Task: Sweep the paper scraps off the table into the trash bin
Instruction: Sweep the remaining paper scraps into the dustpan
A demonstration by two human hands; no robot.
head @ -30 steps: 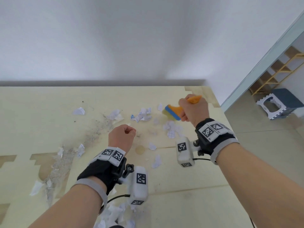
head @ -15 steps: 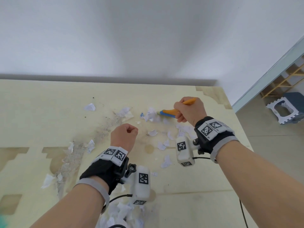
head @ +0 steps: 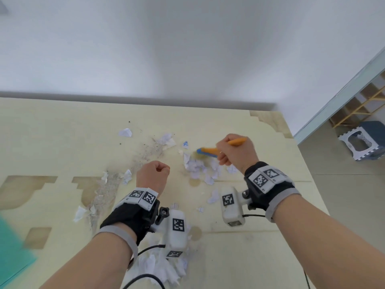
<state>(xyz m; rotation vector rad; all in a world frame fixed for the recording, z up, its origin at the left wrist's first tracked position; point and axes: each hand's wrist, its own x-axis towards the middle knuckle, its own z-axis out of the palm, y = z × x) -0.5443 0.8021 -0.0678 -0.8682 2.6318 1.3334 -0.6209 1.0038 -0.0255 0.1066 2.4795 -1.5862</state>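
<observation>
The brush (head: 210, 152) is being gripped by right hand (head: 235, 151) fingers; paper scraps (head: 198, 165) are lying just nearward, toward the surface's near edge. Left hand (head: 153, 174) is clenched, apparently empty.

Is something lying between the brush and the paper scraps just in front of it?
Nothing visible. The brush, held by the right hand, sits directly against the scrap cluster. The left hand stays off to the side.
</observation>
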